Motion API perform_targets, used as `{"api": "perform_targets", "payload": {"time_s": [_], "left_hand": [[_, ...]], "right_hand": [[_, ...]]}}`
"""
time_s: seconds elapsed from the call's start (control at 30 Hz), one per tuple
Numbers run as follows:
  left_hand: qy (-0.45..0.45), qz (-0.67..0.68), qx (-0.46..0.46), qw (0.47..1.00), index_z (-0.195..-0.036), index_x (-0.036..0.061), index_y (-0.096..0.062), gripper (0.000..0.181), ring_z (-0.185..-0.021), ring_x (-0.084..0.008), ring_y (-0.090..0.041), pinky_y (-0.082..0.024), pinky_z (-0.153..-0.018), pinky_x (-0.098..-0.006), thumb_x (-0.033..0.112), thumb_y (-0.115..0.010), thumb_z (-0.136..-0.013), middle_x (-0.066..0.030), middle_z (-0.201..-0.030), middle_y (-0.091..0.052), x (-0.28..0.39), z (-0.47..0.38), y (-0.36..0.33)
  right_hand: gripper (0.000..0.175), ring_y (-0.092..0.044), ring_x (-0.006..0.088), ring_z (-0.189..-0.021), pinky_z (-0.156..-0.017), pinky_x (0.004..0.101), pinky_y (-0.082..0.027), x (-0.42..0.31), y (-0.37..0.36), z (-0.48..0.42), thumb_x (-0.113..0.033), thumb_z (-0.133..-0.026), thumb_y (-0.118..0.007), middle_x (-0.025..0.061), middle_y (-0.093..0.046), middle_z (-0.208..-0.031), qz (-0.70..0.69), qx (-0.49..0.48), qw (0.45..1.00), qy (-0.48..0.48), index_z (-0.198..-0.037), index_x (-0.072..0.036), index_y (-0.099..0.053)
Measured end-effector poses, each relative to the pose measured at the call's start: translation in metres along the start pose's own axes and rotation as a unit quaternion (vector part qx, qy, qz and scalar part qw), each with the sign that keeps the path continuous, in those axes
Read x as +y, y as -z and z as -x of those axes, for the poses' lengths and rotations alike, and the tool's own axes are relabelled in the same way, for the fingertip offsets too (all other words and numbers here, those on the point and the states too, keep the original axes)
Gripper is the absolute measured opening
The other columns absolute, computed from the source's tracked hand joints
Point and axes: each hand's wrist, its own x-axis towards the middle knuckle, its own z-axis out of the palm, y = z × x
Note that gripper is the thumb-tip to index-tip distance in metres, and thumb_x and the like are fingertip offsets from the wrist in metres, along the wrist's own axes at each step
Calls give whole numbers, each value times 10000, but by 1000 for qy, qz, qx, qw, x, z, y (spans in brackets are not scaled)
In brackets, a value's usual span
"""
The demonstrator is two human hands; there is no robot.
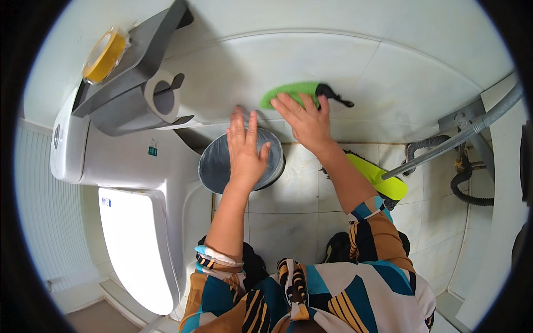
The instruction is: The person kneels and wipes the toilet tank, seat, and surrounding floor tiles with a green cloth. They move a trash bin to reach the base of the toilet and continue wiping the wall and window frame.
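Observation:
Under the fingers of my right hand (306,123) lies a green cloth pad (287,93) with a black strap end, flat against the white wall tiles (233,75). The hand presses on it with its fingers spread rather than gripping round it. My left hand (245,152) is held flat with thumb apart and nothing in it, above a round waste bin (212,166) with a dark grey liner. Its fingertips reach towards the wall; whether they touch it I cannot tell.
To the left stands a white toilet (133,241) with its lid down. Above it, a grey wall shelf (145,50) bears a roll of yellow tape (104,56) and holds a paper roll (175,98). At right are a lime-green mop head (393,187), its metal pole (449,143) and black corrugated hoses (470,200).

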Motion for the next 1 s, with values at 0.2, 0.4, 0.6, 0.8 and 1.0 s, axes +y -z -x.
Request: {"api": "perform_targets", "payload": {"time_s": [0.2,0.4,0.6,0.8,1.0], "left_hand": [[44,138,53,988,-1584,62,-228,859,-1494,-434,-229,-257,-1202,-514,39,-690,-860,-225,-1659,-123,-15,-5,9],[55,148,-16,987,-1573,54,-263,813,-1477,-439,-276,-293,-1190,-477,37,-678,-875,-243,-1652,-145,-25,17,31],[66,165,-28,984,-1550,70,-334,763,-1434,-446,-342,-272,-1194,-527,95,-699,-880,-246,-1626,-225,-47,29,44],[23,138,9,990,-1550,43,-322,795,-1454,-445,-325,-329,-1162,-465,38,-707,-855,-248,-1639,-199,-37,14,31],[34,165,20,986,-1551,69,-334,774,-1427,-455,-337,-238,-1202,-530,108,-709,-875,-271,-1557,-335,-25,0,26]], "right_hand": [[670,-502,103,-1247,-1051,391,-307,-17,18,-37,-76,-802,-581,-119,-507,-1490,33,-116,989,85,-1439,-278,-537],[568,-508,103,-1244,-1138,427,-239,-9,15,-23,-112,-848,-593,-114,-542,-1436,63,-68,992,82,-1396,-259,-581],[559,-513,155,-1255,-1123,451,-252,-8,17,-24,-98,-829,-608,-74,-559,-1399,108,-99,979,140,-1372,-233,-592],[585,-481,150,-1282,-1075,443,-293,1,34,-23,-90,-822,-586,-88,-518,-1456,126,-86,987,47,-1388,-235,-566],[535,-410,93,-1312,-989,355,-319,3,41,-33,-118,-834,-560,-114,-465,-1517,188,-126,954,198,-1357,-226,-600]]}}
